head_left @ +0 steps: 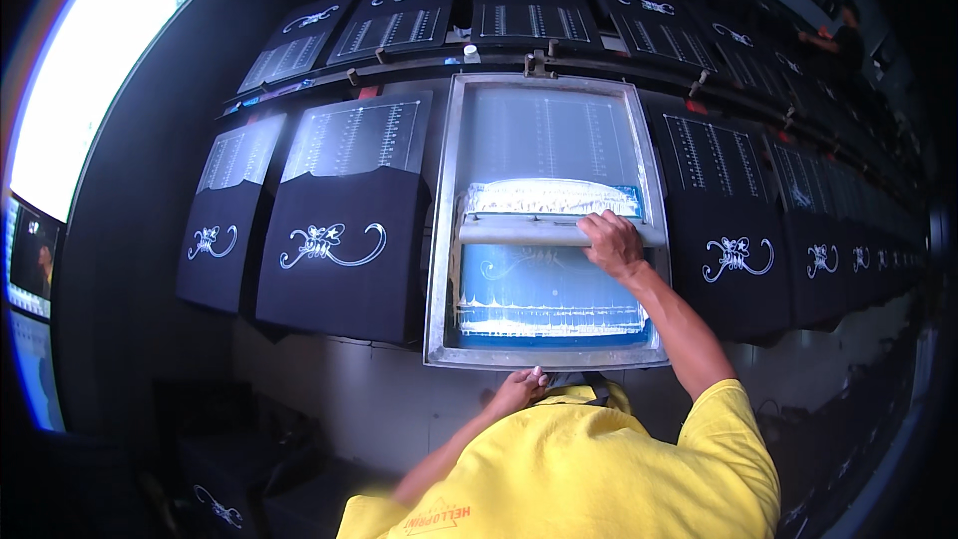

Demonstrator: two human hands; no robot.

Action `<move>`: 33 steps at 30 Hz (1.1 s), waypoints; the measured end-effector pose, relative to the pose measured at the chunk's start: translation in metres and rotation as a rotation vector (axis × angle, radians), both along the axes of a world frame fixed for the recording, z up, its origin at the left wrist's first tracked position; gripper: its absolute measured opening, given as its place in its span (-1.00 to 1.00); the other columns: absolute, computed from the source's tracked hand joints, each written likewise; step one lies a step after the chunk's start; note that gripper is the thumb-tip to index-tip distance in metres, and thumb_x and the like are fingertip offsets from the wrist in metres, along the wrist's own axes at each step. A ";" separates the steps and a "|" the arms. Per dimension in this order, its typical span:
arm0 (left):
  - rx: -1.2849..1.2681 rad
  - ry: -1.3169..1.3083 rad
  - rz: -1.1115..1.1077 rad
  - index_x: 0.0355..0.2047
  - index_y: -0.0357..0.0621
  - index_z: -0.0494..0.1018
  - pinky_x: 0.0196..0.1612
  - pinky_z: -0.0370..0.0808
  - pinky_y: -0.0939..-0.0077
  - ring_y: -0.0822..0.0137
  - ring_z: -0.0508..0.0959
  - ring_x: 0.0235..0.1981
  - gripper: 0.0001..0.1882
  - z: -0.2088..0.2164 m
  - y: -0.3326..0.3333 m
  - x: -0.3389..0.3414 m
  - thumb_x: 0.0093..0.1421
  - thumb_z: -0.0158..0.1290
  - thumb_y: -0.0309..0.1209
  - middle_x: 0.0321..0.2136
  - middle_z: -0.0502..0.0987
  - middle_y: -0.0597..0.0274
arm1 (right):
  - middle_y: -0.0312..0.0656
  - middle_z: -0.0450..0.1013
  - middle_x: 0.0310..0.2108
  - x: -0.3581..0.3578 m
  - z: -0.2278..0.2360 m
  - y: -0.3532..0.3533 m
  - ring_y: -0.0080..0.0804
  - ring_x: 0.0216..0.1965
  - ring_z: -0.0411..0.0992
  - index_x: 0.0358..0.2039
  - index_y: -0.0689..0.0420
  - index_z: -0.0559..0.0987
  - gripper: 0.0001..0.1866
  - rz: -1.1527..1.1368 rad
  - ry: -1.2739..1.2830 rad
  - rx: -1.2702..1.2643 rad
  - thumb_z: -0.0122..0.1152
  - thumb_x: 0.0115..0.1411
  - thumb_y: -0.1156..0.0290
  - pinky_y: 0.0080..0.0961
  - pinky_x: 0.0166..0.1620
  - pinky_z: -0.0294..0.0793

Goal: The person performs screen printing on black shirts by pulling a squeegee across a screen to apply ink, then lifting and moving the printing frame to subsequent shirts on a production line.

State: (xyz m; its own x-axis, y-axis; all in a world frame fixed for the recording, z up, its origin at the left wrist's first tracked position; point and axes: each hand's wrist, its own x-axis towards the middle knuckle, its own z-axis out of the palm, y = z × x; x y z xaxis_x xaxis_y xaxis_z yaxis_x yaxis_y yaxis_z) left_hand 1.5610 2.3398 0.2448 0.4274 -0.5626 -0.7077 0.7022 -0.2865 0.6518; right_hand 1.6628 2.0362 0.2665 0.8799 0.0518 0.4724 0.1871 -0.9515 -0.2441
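A silkscreen frame (436,289) with pale metal edges lies in front of me, its mesh blue toward the near end. My right hand (614,245) is closed over the right part of a long grey squeegee (519,231), which spans the mesh from side to side. White ink (549,197) is heaped just beyond the squeegee, and another streaky white band (549,322) lies near the front. Through the mesh a faint curled flower design shows. My left hand (517,389) is at the frame's near edge with fingers curled; whether it grips the edge is unclear.
Black shirt pieces (339,250) with white floral prints lie on boards to the left, and more like them (733,250) to the right. Behind the frame runs a rail (399,70) with a further row of printed pieces. Another person (846,45) stands at the far right.
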 end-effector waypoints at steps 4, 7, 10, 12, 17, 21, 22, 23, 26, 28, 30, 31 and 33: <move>-0.004 -0.019 0.019 -0.44 0.02 0.36 -0.47 0.12 0.66 0.59 0.13 -0.56 -0.61 -0.009 0.001 -0.002 0.46 -0.23 -0.08 -0.59 0.19 0.53 | -0.24 0.51 -0.27 -0.001 0.006 -0.003 -0.21 -0.22 0.47 -0.30 0.10 0.51 -0.60 -0.001 -0.034 -0.006 0.44 -0.23 0.52 -0.27 -0.15 0.50; 0.008 0.007 -0.007 -0.44 0.02 0.36 -0.47 0.11 0.67 0.59 0.13 -0.57 -0.62 0.003 0.000 0.000 0.46 -0.22 -0.08 -0.60 0.19 0.53 | -0.23 0.52 -0.23 0.013 0.004 -0.012 -0.20 -0.20 0.47 -0.30 0.11 0.52 -0.60 -0.026 -0.086 0.009 0.43 -0.22 0.55 -0.26 -0.10 0.49; -0.002 0.001 0.016 -0.43 0.02 0.36 -0.48 0.10 0.68 0.60 0.14 -0.57 -0.62 0.006 -0.001 -0.002 0.46 -0.22 -0.08 -0.60 0.20 0.53 | -0.22 0.51 -0.24 0.019 -0.007 -0.013 -0.21 -0.20 0.47 -0.30 0.11 0.52 -0.61 -0.051 -0.084 0.000 0.43 -0.22 0.55 -0.27 -0.12 0.50; -0.006 -0.006 0.031 -0.43 0.02 0.36 -0.48 0.10 0.68 0.61 0.14 -0.57 -0.62 0.002 0.000 -0.005 0.46 -0.22 -0.08 -0.60 0.21 0.54 | -0.20 0.51 -0.32 0.019 -0.006 -0.011 -0.20 -0.25 0.49 -0.34 0.11 0.52 -0.66 -0.044 -0.049 -0.008 0.42 -0.19 0.49 -0.25 -0.19 0.53; 0.019 -0.022 0.023 -0.44 0.03 0.36 -0.48 0.11 0.67 0.62 0.15 -0.57 -0.62 0.005 -0.001 -0.003 0.45 -0.21 -0.07 -0.60 0.21 0.55 | -0.09 0.57 -0.40 0.042 0.020 -0.026 -0.02 -0.30 0.54 -0.40 0.17 0.60 -0.71 -0.061 0.181 0.084 0.37 -0.18 0.34 -0.22 -0.19 0.55; 0.001 -0.006 0.062 -0.47 -0.04 0.33 -0.49 0.09 0.67 0.58 0.15 -0.58 -0.62 0.007 -0.004 -0.002 0.46 -0.19 -0.13 -0.61 0.20 0.50 | -0.01 0.60 -0.40 0.072 0.056 -0.054 -0.01 -0.31 0.57 -0.39 0.20 0.68 -0.63 -0.016 0.473 0.223 0.35 -0.25 0.28 -0.26 -0.19 0.53; -0.002 0.001 0.061 -0.47 -0.04 0.33 -0.49 0.09 0.67 0.58 0.16 -0.58 -0.62 0.009 -0.005 -0.001 0.46 -0.19 -0.13 -0.61 0.20 0.50 | -0.02 0.60 -0.41 0.078 0.058 -0.061 -0.06 -0.33 0.57 -0.37 0.21 0.68 -0.61 0.000 0.559 0.297 0.35 -0.26 0.27 -0.29 -0.20 0.52; -0.027 0.000 0.021 -0.46 -0.04 0.33 -0.49 0.09 0.67 0.58 0.15 -0.58 -0.62 0.002 -0.002 0.002 0.46 -0.19 -0.13 -0.60 0.20 0.51 | -0.02 0.60 -0.42 0.081 0.058 -0.069 -0.12 -0.34 0.57 -0.35 0.23 0.68 -0.58 0.013 0.644 0.371 0.35 -0.27 0.27 -0.32 -0.21 0.51; -0.035 0.007 0.047 -0.46 -0.04 0.33 -0.49 0.08 0.67 0.59 0.14 -0.58 -0.62 -0.002 -0.001 0.001 0.46 -0.19 -0.13 -0.60 0.19 0.52 | -0.03 0.59 -0.43 0.065 0.059 -0.061 -0.26 -0.36 0.54 -0.29 0.25 0.68 -0.51 0.089 0.786 0.493 0.38 -0.29 0.26 -0.38 -0.23 0.47; -0.016 0.014 0.019 -0.45 -0.04 0.33 -0.51 0.06 0.67 0.60 0.13 -0.60 -0.63 0.005 -0.002 0.003 0.46 -0.18 -0.14 -0.62 0.18 0.52 | 0.03 0.59 -0.40 0.040 0.054 -0.051 -0.18 -0.35 0.55 -0.28 0.24 0.67 -0.49 0.183 0.777 0.492 0.39 -0.31 0.25 -0.33 -0.21 0.48; -0.048 0.059 0.037 -0.45 -0.04 0.33 -0.53 0.05 0.67 0.60 0.13 -0.60 -0.63 0.001 0.001 0.002 0.46 -0.18 -0.14 -0.62 0.18 0.52 | 0.00 0.59 -0.39 0.014 0.045 -0.037 -0.09 -0.34 0.55 -0.28 0.21 0.67 -0.53 0.214 0.739 0.382 0.38 -0.26 0.24 -0.33 -0.20 0.50; -0.054 0.073 0.051 -0.45 -0.03 0.33 -0.56 0.03 0.66 0.60 0.12 -0.64 -0.64 0.007 0.000 0.001 0.46 -0.19 -0.14 -0.65 0.17 0.52 | -0.01 0.59 -0.40 -0.006 0.050 -0.021 -0.05 -0.34 0.55 -0.29 0.20 0.66 -0.56 0.181 0.697 0.336 0.37 -0.23 0.24 -0.32 -0.20 0.51; -0.062 0.046 0.029 -0.45 -0.02 0.33 -0.58 0.01 0.65 0.60 0.10 -0.66 -0.64 -0.006 0.004 0.000 0.46 -0.20 -0.14 -0.66 0.16 0.54 | -0.04 0.56 -0.42 -0.050 0.045 0.010 -0.01 -0.34 0.53 -0.32 0.18 0.63 -0.63 0.130 0.539 0.247 0.33 -0.18 0.28 -0.28 -0.22 0.51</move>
